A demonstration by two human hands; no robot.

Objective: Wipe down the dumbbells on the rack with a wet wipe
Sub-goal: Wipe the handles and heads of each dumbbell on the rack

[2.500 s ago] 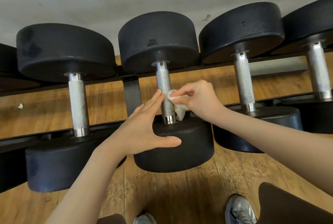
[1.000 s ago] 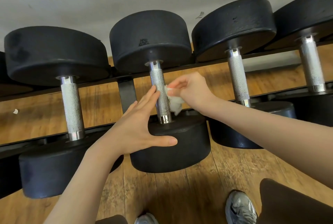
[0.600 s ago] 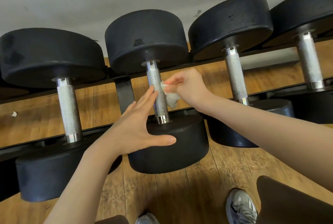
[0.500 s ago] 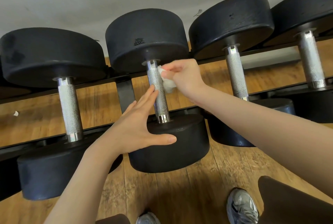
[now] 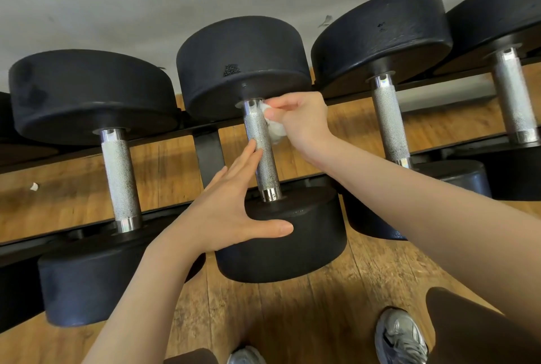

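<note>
Several black dumbbells with knurled steel handles lie side by side on a black rack rail (image 5: 207, 150). The middle dumbbell (image 5: 281, 235) is in front of me. My right hand (image 5: 301, 121) pinches a crumpled white wet wipe (image 5: 275, 126) against the top of its handle (image 5: 262, 150), just under the far weight head. My left hand (image 5: 231, 211) is spread flat, fingers along the handle's left side and thumb lying across the near weight head.
A dumbbell stands on the left (image 5: 120, 176) and another on the right (image 5: 389, 123), with a further one at the far right (image 5: 512, 100). Wooden floor boards lie below, a grey wall behind. My shoes (image 5: 398, 337) are near the rack's front.
My right hand has slid the wipe up the handle from its lower end to the top by the far weight head. The left hand has stayed in place.
</note>
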